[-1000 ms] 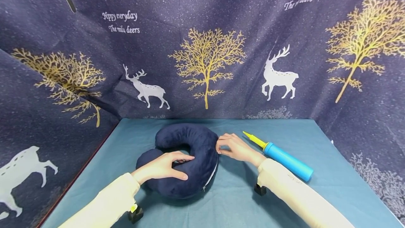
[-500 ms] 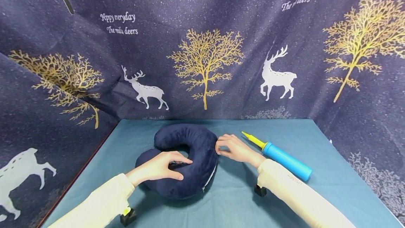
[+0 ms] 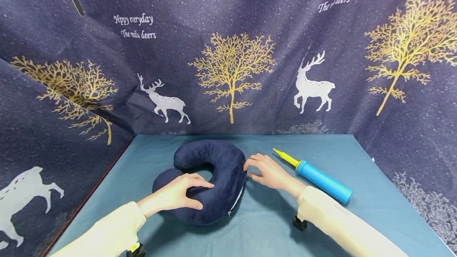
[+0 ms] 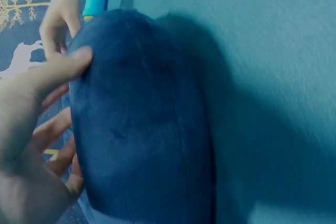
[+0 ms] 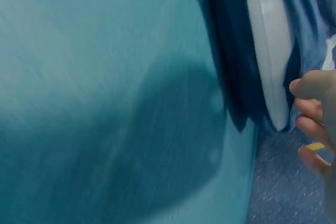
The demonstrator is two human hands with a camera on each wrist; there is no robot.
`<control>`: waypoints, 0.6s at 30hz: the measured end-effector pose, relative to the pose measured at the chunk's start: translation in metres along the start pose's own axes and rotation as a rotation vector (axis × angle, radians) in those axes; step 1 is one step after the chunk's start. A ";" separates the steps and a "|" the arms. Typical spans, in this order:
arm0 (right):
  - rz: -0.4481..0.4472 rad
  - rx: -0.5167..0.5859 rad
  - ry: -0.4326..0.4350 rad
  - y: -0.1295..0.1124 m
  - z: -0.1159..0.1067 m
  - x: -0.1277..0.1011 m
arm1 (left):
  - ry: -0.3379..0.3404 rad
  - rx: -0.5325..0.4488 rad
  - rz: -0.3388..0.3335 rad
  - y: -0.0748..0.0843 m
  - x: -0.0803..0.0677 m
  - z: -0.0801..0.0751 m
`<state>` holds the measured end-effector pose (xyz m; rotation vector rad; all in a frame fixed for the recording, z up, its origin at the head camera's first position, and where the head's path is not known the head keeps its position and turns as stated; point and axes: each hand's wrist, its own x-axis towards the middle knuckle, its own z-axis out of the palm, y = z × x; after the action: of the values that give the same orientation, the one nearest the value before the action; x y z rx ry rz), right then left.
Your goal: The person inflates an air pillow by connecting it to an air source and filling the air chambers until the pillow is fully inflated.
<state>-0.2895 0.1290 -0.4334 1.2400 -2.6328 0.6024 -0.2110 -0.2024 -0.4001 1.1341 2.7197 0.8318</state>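
A navy plush neck pillow (image 3: 228,162) lies curled on the cloth-covered table. Along its right side a zipped seam gapes, and the white inner part (image 5: 270,40) shows through in the right wrist view. A small zipper pull (image 3: 229,212) hangs at the near end of that seam. My left hand (image 3: 176,191) rests over the pillow's near-left part, thumb and fingers spread; in the left wrist view its thumb lies along the top edge. My right hand (image 3: 269,171) is at the pillow's right edge, fingers loosely bent with a gap to the thumb, fingertips right by the cover.
To the right lies a blue hand pump (image 3: 323,181) with a yellow nozzle (image 3: 285,156), close beyond the right wrist. A dark curtain (image 3: 228,11) with deer and tree prints hangs behind and beside the teal table (image 3: 264,229).
My left hand has drawn back slightly to the left across the pillow. The thumb and fingers of my right hand have parted, and its wrist has shifted a little right and nearer.
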 end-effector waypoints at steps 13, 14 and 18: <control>-0.026 0.056 0.152 -0.044 -0.007 -0.018 | 0.042 0.083 -0.036 0.001 0.002 0.007; -0.027 0.065 0.156 -0.046 -0.007 -0.019 | 0.049 0.087 -0.038 0.001 0.002 0.008; -0.027 0.104 0.156 -0.052 -0.002 -0.025 | 0.066 0.086 -0.053 0.003 0.006 0.010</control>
<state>-0.2332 0.1174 -0.4250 1.2011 -2.4815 0.8056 -0.2111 -0.1920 -0.4068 1.0628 2.8516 0.7663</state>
